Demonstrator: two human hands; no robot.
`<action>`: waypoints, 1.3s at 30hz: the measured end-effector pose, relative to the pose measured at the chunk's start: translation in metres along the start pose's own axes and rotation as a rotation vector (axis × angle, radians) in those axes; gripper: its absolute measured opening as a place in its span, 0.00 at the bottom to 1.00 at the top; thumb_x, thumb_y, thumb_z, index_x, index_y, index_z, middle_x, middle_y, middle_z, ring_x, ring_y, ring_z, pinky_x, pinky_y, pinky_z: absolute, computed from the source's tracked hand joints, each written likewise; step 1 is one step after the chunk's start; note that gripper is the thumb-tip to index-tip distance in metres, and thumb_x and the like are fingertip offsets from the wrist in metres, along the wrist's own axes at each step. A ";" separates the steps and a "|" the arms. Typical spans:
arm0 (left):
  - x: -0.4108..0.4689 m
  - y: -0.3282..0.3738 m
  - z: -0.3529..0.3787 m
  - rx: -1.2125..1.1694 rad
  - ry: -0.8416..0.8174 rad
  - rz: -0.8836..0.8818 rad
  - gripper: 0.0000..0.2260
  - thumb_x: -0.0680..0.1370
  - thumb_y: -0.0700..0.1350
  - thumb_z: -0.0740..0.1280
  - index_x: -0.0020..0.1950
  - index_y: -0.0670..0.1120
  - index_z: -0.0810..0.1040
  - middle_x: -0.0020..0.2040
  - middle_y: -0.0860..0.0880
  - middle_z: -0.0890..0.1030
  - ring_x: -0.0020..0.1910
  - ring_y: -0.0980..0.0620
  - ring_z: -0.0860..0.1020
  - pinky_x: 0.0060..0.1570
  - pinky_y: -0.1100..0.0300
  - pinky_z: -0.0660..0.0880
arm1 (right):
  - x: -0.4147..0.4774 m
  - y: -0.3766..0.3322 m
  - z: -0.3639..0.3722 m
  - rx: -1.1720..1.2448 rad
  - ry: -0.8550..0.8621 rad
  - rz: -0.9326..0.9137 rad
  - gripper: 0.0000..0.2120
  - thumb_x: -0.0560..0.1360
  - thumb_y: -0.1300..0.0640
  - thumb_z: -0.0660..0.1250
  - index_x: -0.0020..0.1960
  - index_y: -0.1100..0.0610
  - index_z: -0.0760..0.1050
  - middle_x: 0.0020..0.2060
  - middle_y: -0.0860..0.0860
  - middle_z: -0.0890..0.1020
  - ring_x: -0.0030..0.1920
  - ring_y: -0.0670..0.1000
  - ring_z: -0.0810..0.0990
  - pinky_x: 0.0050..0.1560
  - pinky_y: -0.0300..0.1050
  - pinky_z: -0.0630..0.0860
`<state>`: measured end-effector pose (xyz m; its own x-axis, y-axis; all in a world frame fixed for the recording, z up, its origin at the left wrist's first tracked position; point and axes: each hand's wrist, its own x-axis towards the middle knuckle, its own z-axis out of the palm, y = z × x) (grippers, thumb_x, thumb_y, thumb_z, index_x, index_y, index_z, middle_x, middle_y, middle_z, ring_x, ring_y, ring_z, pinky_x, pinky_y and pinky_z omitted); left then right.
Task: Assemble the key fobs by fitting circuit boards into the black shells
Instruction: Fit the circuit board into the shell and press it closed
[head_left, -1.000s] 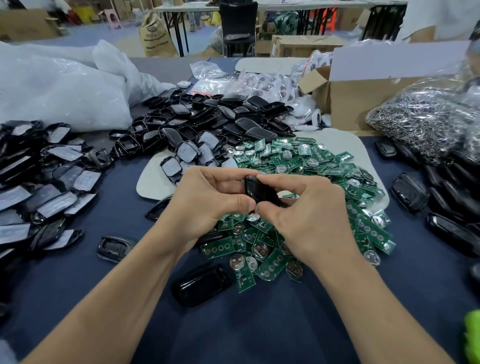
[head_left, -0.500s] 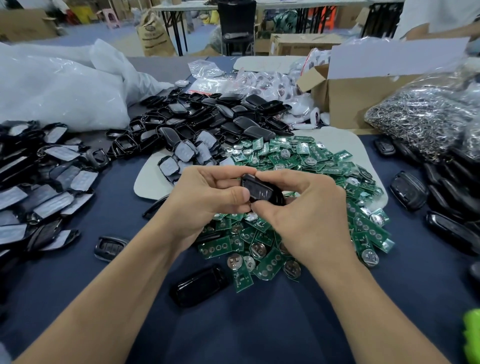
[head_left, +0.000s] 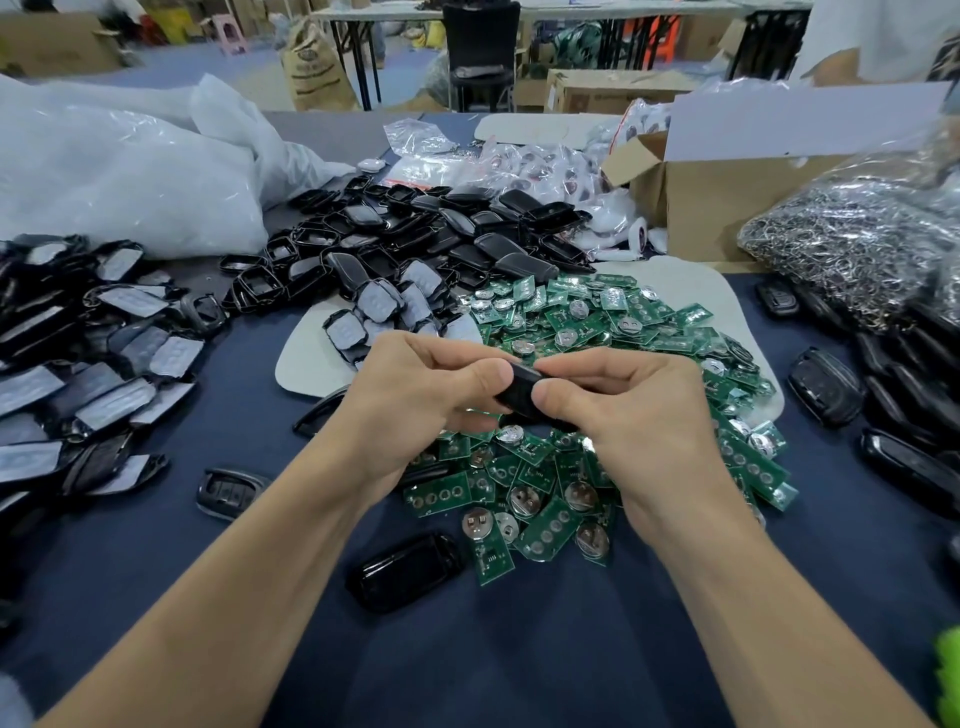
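Since the earlier frame the black shell (head_left: 519, 392) is rolling away from the camera. Less of its glossy face is showing, and both thumbs are closing in over it. The hands are staying over the same spot.

Far left: a heap of shell halves (head_left: 104, 338) is lying on the table (head_left: 467, 670), many showing grey pads. Nearer the middle, one loose shell (head_left: 405, 571) is lying flat just beside the near edge of the boards.

Left hand (head_left: 415, 400): its grip is pinching the shell's left end, thumb on the near face, fingers curling behind.

The shell is hanging in the air between the two hands, above the pile of green circuit boards (head_left: 597, 322) and touching none of them. Fingers are hiding its far side, so I cannot tell whether a board is already sitting inside.

Right hand (head_left: 639, 415): its grip is pinching the right end, thumb tip just beside the left thumb.

Far right: a bag of metal rings (head_left: 841, 244) is sitting well apart, out of play.

Judgement: this is looking like the seating or closing squeeze. To do it well:
- The thumbs should be pressing evenly along the edge rather than at one end, so the board is going in level.
- The fingers behind should be backing the shell against twist.
- If one corner is resisting, easing off and realigning is safer than forcing it.
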<state>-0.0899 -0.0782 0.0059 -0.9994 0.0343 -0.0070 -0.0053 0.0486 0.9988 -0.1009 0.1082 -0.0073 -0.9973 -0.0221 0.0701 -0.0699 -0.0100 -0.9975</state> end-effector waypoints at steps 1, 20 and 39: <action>0.000 0.000 0.000 -0.001 0.012 0.002 0.06 0.79 0.37 0.72 0.51 0.41 0.89 0.44 0.42 0.88 0.43 0.46 0.87 0.40 0.63 0.81 | 0.000 0.000 0.000 0.005 -0.015 0.014 0.09 0.68 0.66 0.81 0.43 0.53 0.88 0.38 0.54 0.88 0.41 0.59 0.88 0.51 0.62 0.85; 0.004 -0.005 0.008 0.151 0.099 0.302 0.15 0.73 0.34 0.77 0.48 0.55 0.89 0.44 0.49 0.89 0.46 0.45 0.87 0.52 0.53 0.84 | -0.006 -0.013 -0.002 -0.120 -0.002 -0.174 0.14 0.67 0.68 0.80 0.43 0.49 0.88 0.37 0.44 0.88 0.39 0.45 0.88 0.40 0.34 0.81; 0.001 -0.006 0.021 0.090 0.195 0.344 0.16 0.73 0.40 0.79 0.56 0.56 0.88 0.52 0.55 0.88 0.54 0.54 0.87 0.56 0.60 0.82 | -0.007 -0.008 0.002 0.110 0.019 0.018 0.11 0.73 0.68 0.76 0.43 0.53 0.88 0.38 0.52 0.88 0.41 0.51 0.89 0.40 0.39 0.83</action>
<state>-0.0899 -0.0572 -0.0011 -0.9301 -0.1261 0.3449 0.3250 0.1547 0.9330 -0.0936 0.1069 0.0006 -0.9987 -0.0042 0.0505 -0.0496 -0.1199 -0.9915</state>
